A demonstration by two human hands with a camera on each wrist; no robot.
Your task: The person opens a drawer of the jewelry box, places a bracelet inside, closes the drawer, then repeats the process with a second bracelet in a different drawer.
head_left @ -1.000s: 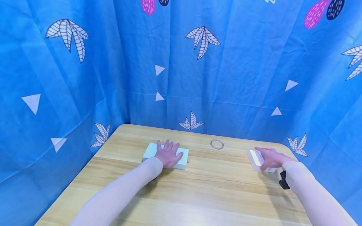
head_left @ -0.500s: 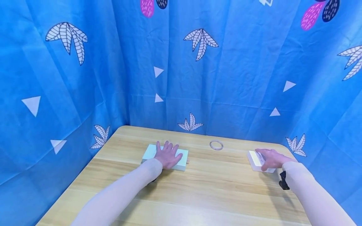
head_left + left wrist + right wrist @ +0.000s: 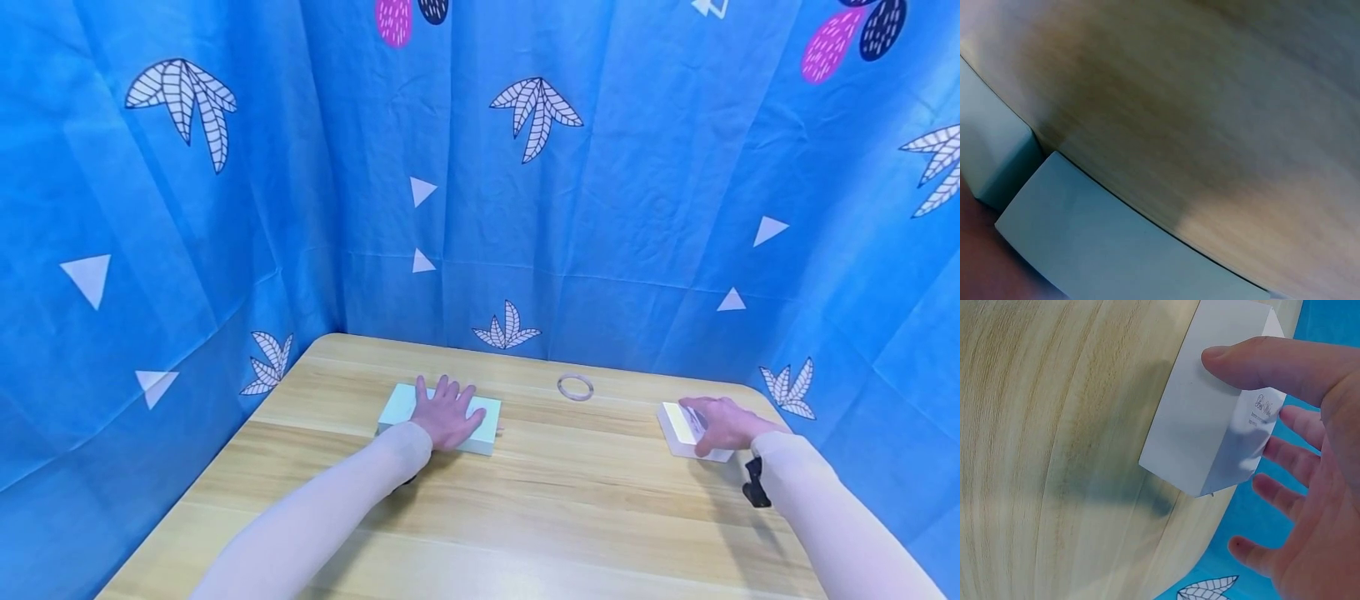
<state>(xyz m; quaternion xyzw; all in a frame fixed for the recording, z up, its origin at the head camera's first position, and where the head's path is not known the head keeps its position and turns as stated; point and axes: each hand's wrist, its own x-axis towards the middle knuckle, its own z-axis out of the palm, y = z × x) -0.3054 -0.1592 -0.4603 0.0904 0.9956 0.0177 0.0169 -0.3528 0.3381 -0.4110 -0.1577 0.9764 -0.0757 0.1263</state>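
Observation:
My left hand (image 3: pixel 444 414) lies with fingers spread on top of a pale green box (image 3: pixel 486 417) at the left of the table. Two pale green surfaces, one at the left edge and a pale green block (image 3: pixel 1116 237) lower down, meet at a notch in the left wrist view. At the right, my right hand (image 3: pixel 723 423) spans a small white box (image 3: pixel 677 427). In the right wrist view its thumb lies on one long face of the white box (image 3: pixel 1191 406), and its fingertips are at the opposite edge. Faint dark script marks the face between them.
A thin pale ring (image 3: pixel 575 387) lies between the boxes toward the back of the wooden table (image 3: pixel 540 500). A small pinkish tab (image 3: pixel 501 431) sticks out at the green box's right end. Blue patterned curtains (image 3: pixel 637 167) stand close behind the table and along both sides.
My right hand has drawn its thumb and fingers in closer on the white box. The left hand keeps its place on the green box. The head view has shifted slightly.

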